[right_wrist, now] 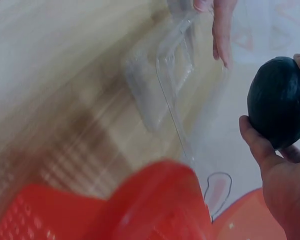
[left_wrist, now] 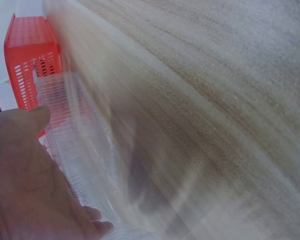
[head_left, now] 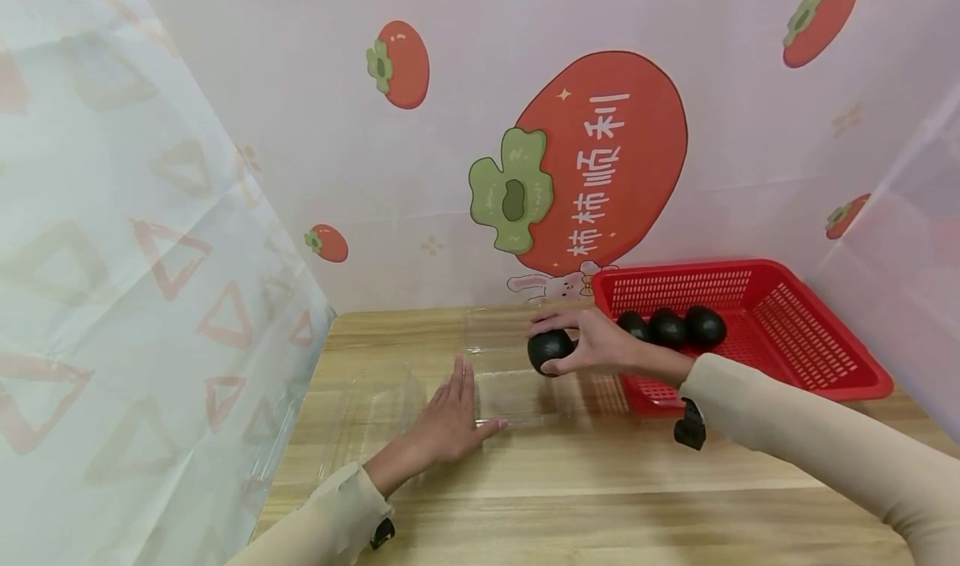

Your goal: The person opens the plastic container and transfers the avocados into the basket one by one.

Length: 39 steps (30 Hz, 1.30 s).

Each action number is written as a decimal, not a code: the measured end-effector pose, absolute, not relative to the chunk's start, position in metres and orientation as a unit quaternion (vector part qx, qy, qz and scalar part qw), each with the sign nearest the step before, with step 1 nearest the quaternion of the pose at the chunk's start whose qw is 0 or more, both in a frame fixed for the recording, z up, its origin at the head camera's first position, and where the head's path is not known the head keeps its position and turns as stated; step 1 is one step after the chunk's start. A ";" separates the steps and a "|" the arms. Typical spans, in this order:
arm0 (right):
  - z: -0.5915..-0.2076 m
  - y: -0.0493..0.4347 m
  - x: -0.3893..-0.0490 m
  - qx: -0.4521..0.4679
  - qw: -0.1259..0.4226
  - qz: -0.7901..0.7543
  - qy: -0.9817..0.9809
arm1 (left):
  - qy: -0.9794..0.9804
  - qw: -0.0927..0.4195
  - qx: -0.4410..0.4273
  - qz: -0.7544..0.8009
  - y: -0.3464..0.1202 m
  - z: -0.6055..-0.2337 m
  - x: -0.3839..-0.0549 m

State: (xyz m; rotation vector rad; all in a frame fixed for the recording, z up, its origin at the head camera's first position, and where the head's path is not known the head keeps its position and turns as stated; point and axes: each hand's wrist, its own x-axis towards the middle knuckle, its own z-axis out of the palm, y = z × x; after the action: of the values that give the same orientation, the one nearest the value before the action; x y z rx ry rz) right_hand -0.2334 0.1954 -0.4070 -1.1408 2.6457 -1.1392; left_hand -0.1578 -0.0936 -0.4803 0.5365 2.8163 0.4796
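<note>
My right hand [head_left: 596, 343] grips a dark green, nearly black avocado [right_wrist: 279, 102] between thumb and fingers. It holds the avocado above a clear plastic container [head_left: 513, 395] on the table. My left hand [head_left: 447, 420] lies along the container's left side with its fingers extended and the thumb by the near edge. In the left wrist view, the container's ribbed wall [left_wrist: 85, 145] shows right beside that hand. Several more dark avocados [head_left: 667, 328] sit in a row in the red basket [head_left: 813, 299], at its left side.
The red basket stands at the right, close to the container. Another clear plastic piece [head_left: 371, 412], perhaps a second container, lies left of my left hand. A printed sheet [head_left: 420, 174] with persimmon pictures hangs behind the wooden table [head_left: 570, 499], with another sheet along the left.
</note>
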 end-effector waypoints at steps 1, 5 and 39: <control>-0.405 0.198 -0.233 -0.366 0.021 -0.368 0.855 | 0.962 0.117 0.183 0.164 -0.094 -0.480 -0.158; -0.399 0.207 -0.235 -0.361 0.022 -0.367 0.857 | 0.962 0.114 0.185 0.162 -0.094 -0.481 -0.159; -0.370 0.289 -0.249 -0.356 0.016 -0.307 0.882 | 0.963 0.100 0.189 0.165 -0.096 -0.487 -0.159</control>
State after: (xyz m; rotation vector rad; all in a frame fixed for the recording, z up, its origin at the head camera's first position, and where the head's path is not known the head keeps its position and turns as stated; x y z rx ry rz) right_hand -0.2485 0.2885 -0.3700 -1.1061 2.7437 -0.9560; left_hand -0.1586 -0.0960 -0.4872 0.5602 2.8463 0.4892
